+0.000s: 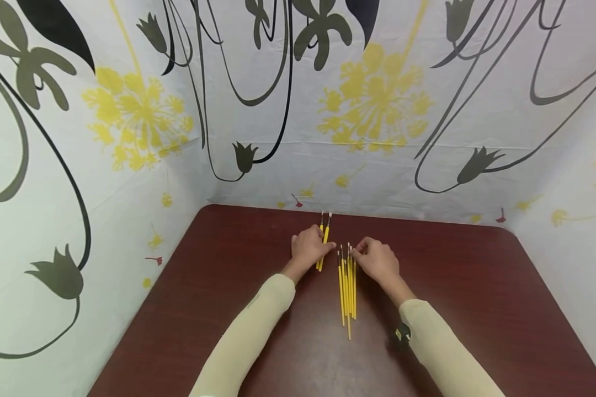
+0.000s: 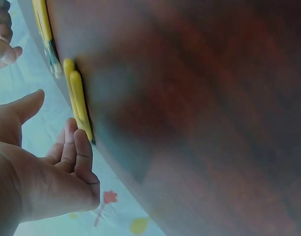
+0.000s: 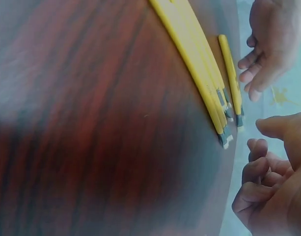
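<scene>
Two yellow-handled paintbrushes (image 1: 326, 237) lie side by side near the table's far edge, bristles pointing away. My left hand (image 1: 310, 246) is over them, its thumb stretched to the right; in the left wrist view its fingertips (image 2: 83, 142) meet or nearly meet the handles (image 2: 77, 98). Just to the right lies a bunch of several more yellow paintbrushes (image 1: 347, 286), roughly parallel, one jutting toward me. By this bunch's bristle end is my right hand (image 1: 379, 259). In the right wrist view that hand (image 3: 275, 189) has loosely bent fingers, thumb apart, and nothing visible in its grasp.
The brushes lie on a dark red-brown wooden table (image 1: 477, 309) with rounded far corners. White cloth (image 1: 278, 160) with printed flowers hangs behind it and along both sides. A small dark object (image 1: 403, 333) is at the right sleeve's underside.
</scene>
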Available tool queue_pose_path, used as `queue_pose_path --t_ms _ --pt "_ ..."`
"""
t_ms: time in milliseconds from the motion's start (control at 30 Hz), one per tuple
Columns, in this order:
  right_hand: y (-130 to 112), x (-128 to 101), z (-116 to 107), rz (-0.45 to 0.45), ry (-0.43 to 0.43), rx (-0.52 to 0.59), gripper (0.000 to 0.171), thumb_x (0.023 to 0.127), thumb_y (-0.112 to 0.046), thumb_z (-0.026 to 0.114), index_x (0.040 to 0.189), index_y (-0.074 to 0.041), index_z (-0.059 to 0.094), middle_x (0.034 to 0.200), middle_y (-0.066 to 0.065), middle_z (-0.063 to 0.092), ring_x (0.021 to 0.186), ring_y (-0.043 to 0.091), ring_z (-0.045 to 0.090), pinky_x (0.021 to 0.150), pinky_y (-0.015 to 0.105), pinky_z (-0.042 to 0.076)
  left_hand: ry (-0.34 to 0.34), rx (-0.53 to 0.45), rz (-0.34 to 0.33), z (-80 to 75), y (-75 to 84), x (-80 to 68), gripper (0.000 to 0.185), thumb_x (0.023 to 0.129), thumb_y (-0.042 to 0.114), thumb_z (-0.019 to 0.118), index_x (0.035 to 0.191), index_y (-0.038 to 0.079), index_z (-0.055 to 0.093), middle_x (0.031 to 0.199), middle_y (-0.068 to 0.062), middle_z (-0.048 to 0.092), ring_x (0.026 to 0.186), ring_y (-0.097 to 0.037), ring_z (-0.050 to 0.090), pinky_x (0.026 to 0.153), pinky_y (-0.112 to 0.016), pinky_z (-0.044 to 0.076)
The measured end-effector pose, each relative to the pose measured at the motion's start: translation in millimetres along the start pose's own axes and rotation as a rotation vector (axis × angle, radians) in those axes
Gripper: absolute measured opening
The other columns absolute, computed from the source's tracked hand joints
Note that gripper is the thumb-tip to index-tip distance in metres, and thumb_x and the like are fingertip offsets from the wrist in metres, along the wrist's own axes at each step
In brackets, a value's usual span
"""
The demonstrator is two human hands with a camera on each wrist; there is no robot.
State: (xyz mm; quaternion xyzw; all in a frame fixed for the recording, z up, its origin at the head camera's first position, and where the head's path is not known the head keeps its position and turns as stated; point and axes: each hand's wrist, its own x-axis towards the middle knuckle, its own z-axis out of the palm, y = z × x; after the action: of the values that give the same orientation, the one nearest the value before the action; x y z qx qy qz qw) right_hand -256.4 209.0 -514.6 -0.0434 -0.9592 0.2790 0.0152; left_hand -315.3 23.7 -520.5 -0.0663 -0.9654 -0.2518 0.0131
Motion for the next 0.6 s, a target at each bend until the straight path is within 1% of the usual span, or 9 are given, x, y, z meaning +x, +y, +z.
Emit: queue_pose_path --t_ms 67,200,300,400,500,600 --pt "1.5 -4.1 -0.8 0.000 -0.019 -0.003 0.024 0.089 -0.041 0.063 0.091 -0.017 0.062 0.069 0.001 0.063 0.052 0.016 0.054 0.045 0.031 0.039 0.007 0.012 0.029 1.6 1.4 -5.1 0.040 0.079 0.052 0.071 0.101 0.018 0.066 0.079 0.009 0.065 0.076 -0.014 0.057 0.080 -0.038 0.036" --pt "7.1 -9.4 -2.8 0.019 -0.035 0.004 0.026 0.089 -0.043 0.063 0.088 -0.017 0.062 0.066 0.000 0.063 0.052 0.017 0.055 0.045 0.031 0.040 0.007 0.055 0.079 2.4 5.6 -14.4 0.023 0.081 0.049 0.070 0.082 0.026 0.068 0.070 0.013 0.062 0.077 -0.014 0.051 0.078 -0.036 0.033" --pt "12.5 -10.9 -3.9 0.041 -0.043 0.010 0.029 0.088 -0.046 0.062 0.086 -0.017 0.062 0.065 0.000 0.063 0.053 0.017 0.056 0.046 0.032 0.040 -0.012 0.091 0.098 0.9 10.0 -21.0 0.020 0.082 0.048 0.069 0.072 0.031 0.065 0.066 0.015 0.060 0.076 -0.015 0.049 0.077 -0.036 0.031" --pt "14.9 -12.8 -3.7 0.048 -0.056 0.007 0.030 0.088 -0.046 0.062 0.084 -0.017 0.062 0.064 0.000 0.063 0.053 0.018 0.055 0.046 0.032 0.039 -0.033 0.102 0.113 -0.1 11.9 -27.6 0.021 0.083 0.047 0.068 0.070 0.031 0.064 0.065 0.016 0.058 0.073 -0.013 0.049 0.076 -0.035 0.030" --pt "15.5 -15.5 -2.5 0.052 -0.068 0.002 0.030 0.088 -0.046 0.063 0.082 -0.016 0.063 0.064 0.000 0.062 0.053 0.018 0.055 0.046 0.032 0.039 -0.054 0.099 0.128 -0.9 12.4 -34.6 0.020 0.082 0.048 0.069 0.073 0.031 0.064 0.065 0.017 0.058 0.069 -0.011 0.051 0.074 -0.034 0.030" --pt "16.3 -19.0 -2.4 0.057 -0.089 -0.013 0.031 0.088 -0.046 0.062 0.078 -0.016 0.062 0.063 0.000 0.061 0.053 0.018 0.054 0.046 0.032 0.038 -0.088 0.111 0.121 -1.9 14.7 -41.7 0.021 0.080 0.049 0.071 0.074 0.031 0.063 0.066 0.018 0.059 0.067 -0.009 0.052 0.075 -0.034 0.031"
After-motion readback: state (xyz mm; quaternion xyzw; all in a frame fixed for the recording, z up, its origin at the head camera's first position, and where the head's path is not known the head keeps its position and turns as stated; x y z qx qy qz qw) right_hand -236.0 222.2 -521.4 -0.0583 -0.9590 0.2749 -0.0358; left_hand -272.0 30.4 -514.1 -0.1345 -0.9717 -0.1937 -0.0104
